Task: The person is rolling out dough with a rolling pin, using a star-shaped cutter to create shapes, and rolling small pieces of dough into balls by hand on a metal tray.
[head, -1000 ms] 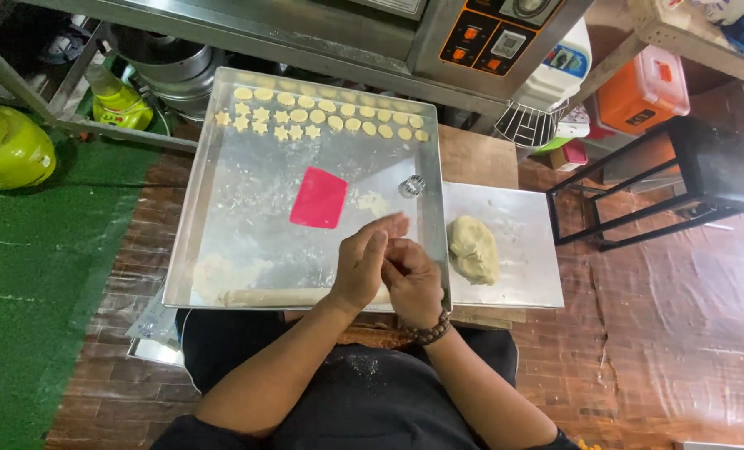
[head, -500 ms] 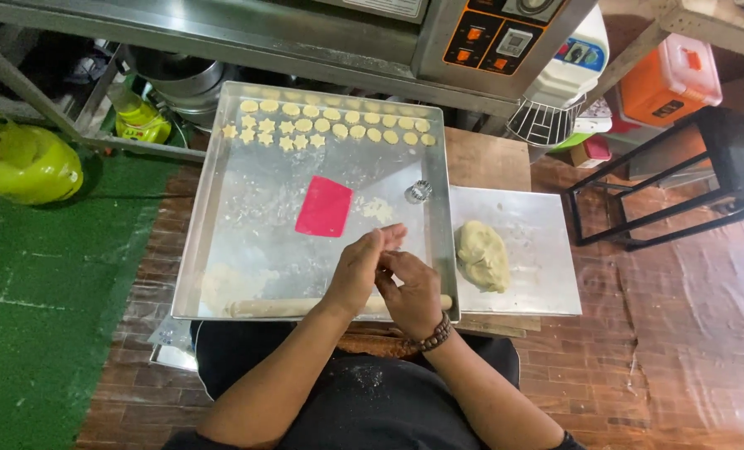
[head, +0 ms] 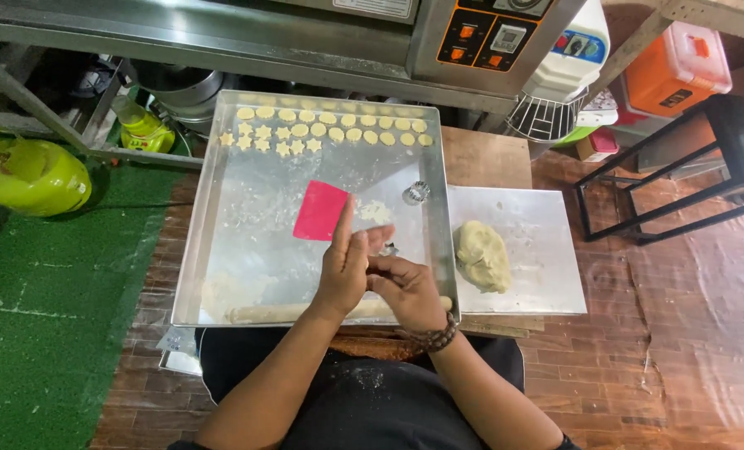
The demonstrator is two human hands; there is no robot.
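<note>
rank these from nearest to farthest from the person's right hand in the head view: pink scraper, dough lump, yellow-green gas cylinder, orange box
From the right hand:
1. dough lump, just to its right on the small tray
2. pink scraper, up-left on the big tray
3. orange box, far upper right
4. yellow-green gas cylinder, far left on the floor

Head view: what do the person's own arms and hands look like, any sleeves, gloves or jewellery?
Both forearms are bare, with no sleeves in view. The left hand wears no glove, ring or band that shows. The right hand is gloveless too, with a dark beaded bracelet around its wrist.
</note>
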